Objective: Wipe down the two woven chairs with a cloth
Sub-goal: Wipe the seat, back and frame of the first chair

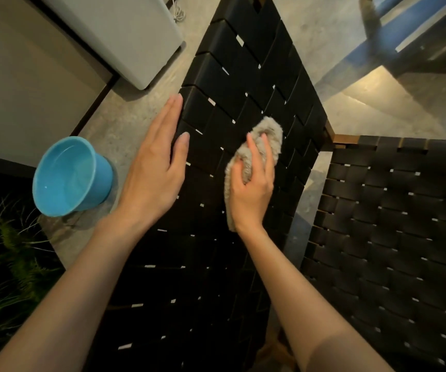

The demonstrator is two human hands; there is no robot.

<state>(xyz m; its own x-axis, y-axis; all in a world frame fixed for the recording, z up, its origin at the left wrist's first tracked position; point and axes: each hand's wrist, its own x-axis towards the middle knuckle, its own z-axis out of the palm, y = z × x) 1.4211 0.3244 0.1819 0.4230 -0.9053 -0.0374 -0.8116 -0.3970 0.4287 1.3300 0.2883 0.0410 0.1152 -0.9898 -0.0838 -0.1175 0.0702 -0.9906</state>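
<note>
Head view looks down on a dark woven chair [243, 76] whose strap panel runs up the middle of the frame, with the second chair [391, 224] just beside it on the right, their frames meeting near a wooden corner. The right hand [251, 183] has its fingers curled over a fluffy beige cloth [270, 130] and presses it against the straps about midway along the panel; part of the cloth sticks out above the fingertips and a strip trails down past the wrist. The left hand [152, 181] holds nothing: its fingers are straight and together, laid flat along the panel's left edge, seemingly steadying it. A blue bucket [101, 181] with water in it stands on the concrete floor [141, 114] to the left, near a white appliance [125, 36] and some green foliage [7, 251]. By my reading the job is under way on the first chair only. The weave shows no clear damp streaks or dust lines in this dim light, so which straps are already clean cannot be told. Neither hand touches the second chair, and it probably remains to be done, along with the rest of this panel.
</note>
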